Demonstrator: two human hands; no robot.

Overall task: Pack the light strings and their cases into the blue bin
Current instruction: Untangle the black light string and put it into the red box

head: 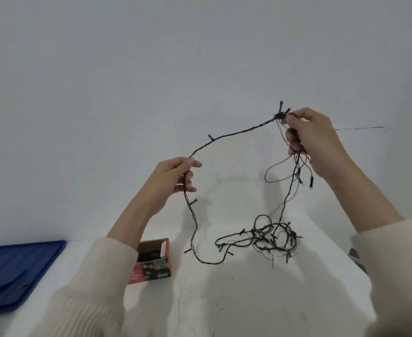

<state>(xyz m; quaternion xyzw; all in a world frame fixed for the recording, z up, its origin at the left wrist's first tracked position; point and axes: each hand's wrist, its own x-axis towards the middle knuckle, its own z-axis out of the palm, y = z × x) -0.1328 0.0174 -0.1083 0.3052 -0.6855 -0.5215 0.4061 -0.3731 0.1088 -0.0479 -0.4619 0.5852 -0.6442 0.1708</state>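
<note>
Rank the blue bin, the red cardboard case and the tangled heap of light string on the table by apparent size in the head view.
1. blue bin, though cut off by the frame edge.
2. tangled heap of light string, spread nearly as wide.
3. red cardboard case, partly behind the left sleeve.

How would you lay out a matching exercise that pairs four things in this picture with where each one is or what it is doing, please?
Column one:
1. left hand
2. right hand
3. cardboard case
4. blue bin

Column two:
A. lies at the left edge of the table
B. pinches a bunched cluster of the light string, held highest
C. lies open on the table beside the left sleeve
D. grips the light string lower down

Pairs: 1-D, 2-B, 3-C, 4-A.
</note>
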